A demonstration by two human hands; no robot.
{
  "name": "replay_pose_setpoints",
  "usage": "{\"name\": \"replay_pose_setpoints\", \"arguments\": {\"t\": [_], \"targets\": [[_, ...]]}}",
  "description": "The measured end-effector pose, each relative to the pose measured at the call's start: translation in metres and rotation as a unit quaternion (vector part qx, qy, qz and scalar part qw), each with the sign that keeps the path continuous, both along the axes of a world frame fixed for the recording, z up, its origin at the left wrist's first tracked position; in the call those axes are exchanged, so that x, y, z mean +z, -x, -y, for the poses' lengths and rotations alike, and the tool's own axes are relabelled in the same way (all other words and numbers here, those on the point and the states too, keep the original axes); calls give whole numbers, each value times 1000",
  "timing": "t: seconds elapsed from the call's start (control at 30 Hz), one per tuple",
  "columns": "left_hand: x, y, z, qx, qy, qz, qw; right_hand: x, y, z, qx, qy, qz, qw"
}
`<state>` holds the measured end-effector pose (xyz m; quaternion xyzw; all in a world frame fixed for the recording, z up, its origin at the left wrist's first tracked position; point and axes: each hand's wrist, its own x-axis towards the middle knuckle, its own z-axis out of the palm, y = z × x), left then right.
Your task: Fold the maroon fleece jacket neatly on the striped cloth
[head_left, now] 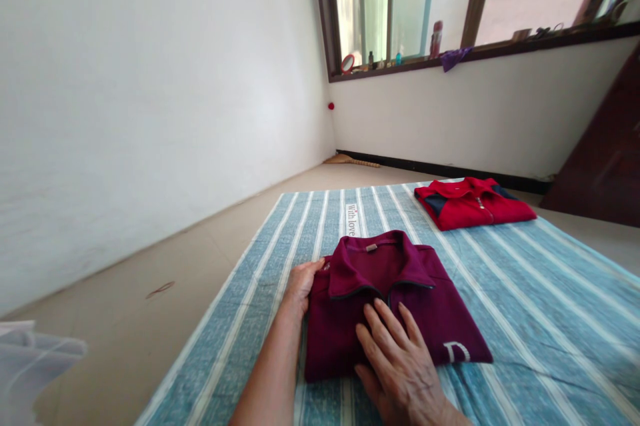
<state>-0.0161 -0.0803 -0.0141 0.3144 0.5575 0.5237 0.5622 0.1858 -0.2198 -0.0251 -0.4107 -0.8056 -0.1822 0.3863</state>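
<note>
A folded maroon zip-collar jacket (345, 339) lies on the striped bedspread, its collar facing away from me and a white letter D near its right front corner. My right hand (400, 363) rests flat on its front, below the collar, fingers stretched out and slightly apart. At the left edge, near the shoulder, my left hand (300, 285) is closed around the fabric, with some of its fingers hidden by the cloth. Farther back on the right, a folded red jacket (467, 206) with dark blue shoulder panels lies untouched.
Beneath both garments is a blue bedspread (250, 339) with white stripes and the printed words "With love". A white cloth (35, 366) shows at lower left. A broom (350, 160) lies by the far wall. Bottles and small items stand on the window sill (410, 65).
</note>
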Motion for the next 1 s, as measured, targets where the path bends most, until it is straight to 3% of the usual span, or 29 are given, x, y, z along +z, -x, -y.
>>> {"name": "replay_pose_setpoints", "arguments": {"t": [1.0], "targets": [[0,0,1,0,-13,-17,1000,0,0,1,2,5,-9,1000]]}}
